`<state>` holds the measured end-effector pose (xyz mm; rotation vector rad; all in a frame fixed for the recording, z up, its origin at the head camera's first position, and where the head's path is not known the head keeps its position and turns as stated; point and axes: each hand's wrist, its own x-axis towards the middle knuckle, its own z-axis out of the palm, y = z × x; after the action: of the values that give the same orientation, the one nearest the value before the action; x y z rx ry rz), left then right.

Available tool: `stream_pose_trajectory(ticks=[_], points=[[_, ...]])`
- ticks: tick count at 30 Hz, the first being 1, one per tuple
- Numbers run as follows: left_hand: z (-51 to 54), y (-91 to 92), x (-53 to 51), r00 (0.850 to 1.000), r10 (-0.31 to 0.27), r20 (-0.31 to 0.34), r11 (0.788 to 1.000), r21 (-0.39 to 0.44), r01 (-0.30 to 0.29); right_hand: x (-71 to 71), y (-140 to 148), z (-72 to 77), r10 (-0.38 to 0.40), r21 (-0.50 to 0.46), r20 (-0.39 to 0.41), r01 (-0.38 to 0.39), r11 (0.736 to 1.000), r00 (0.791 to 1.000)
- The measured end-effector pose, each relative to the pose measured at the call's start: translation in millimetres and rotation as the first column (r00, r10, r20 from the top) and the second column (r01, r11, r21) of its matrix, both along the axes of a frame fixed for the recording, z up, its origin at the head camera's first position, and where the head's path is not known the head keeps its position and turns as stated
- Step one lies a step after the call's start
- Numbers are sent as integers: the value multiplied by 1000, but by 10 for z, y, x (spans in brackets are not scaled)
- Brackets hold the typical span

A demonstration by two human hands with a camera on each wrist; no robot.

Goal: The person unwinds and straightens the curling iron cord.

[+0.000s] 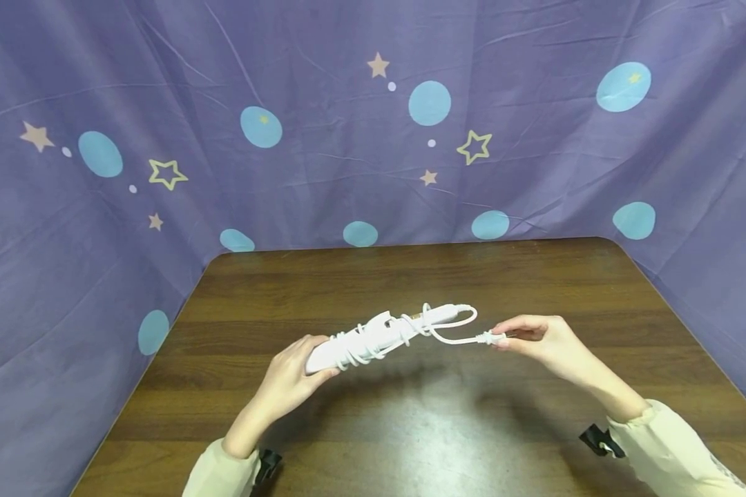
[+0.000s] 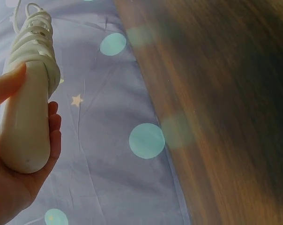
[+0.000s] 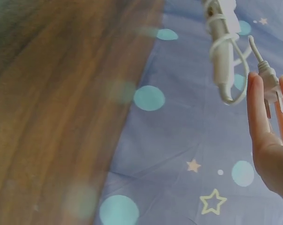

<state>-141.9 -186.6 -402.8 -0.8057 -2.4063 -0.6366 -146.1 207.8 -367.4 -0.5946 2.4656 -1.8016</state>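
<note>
A long white appliance (image 1: 373,335), shaped like a hair iron, hangs tilted above the table with its white cord wound around it. My left hand (image 1: 293,369) grips its wide rounded end; the left wrist view shows the thumb on one side of the casing (image 2: 26,122) and fingers curled around the other. The slimmer end points right, where the cord (image 1: 472,316) leaves it in a loose loop. Between thumb and fingertips, my right hand (image 1: 543,342) pinches the plug (image 1: 490,337). Two metal prongs show on the plug (image 3: 270,84) in the right wrist view.
Below both hands lies a brown wood-grain table (image 1: 273,297) with rounded far corners. A purple curtain (image 1: 348,152) with stars and blue dots surrounds its back and sides. Black straps (image 1: 601,440) show at both cuffs.
</note>
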Motion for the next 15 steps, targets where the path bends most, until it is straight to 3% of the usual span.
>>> stream_pose_trajectory(ticks=[3, 6, 7, 11, 13, 14, 15], points=[[-8, -5, -2, 1000, 0, 0, 1000, -8, 0, -32, 33, 53, -22, -31, 5, 22, 999, 1000], [-8, -15, 2, 1000, -8, -3, 1000, -8, 7, -93, 70, 85, -3, -132, -16, 1, 991, 1000], [-8, -18, 3, 1000, -12, -4, 1000, -7, 12, -227, 170, -76, 44, -218, -41, -51, 974, 998], [-3, -25, 13, 1000, -22, -8, 1000, -11, 22, -332, 211, -67, 84, -383, -117, -123, 916, 990], [-1, -27, 18, 1000, -25, -5, 1000, -12, 25, -459, 298, -195, 101, -432, -150, -157, 888, 984], [0, -28, 20, 1000, -26, -3, 1000, -13, 26, -407, 248, -90, 71, -427, -137, -124, 896, 988], [1, -30, 22, 1000, -27, -1, 1000, -11, 27, -498, 322, -211, 74, -436, -150, -133, 890, 986]])
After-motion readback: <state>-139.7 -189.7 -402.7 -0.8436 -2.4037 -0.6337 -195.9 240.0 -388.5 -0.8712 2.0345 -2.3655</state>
